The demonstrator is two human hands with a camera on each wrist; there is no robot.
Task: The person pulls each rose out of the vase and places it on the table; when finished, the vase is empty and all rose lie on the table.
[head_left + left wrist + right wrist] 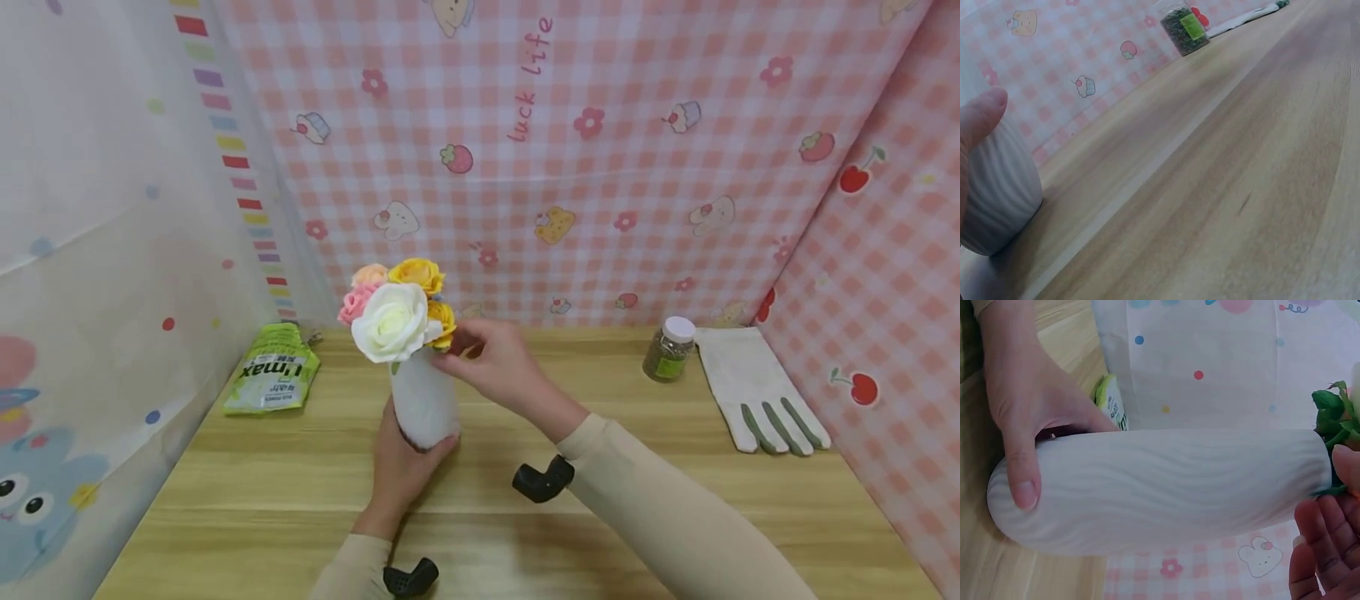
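A white vase (425, 404) with wavy ridges stands on the wooden table. My left hand (405, 467) grips it low down, the thumb across its near side. Artificial roses fill the mouth: a large white rose (392, 323), yellow roses (417, 275), a pink rose (358, 302) and a peach one (370, 275). At the rim, on the right of the bunch, my right hand (501, 362) pinches a green stem (1332, 490) between thumb and forefinger. Its other fingers are bent in the right wrist view. The stems inside the vase are hidden.
A green packet (273, 371) lies at the table's left edge. Toward the back right stands a jar (669, 350) with a white lid, beside a white glove (750, 375) with green-edged fingers. Patterned cloth (555, 167) hangs around the back and sides.
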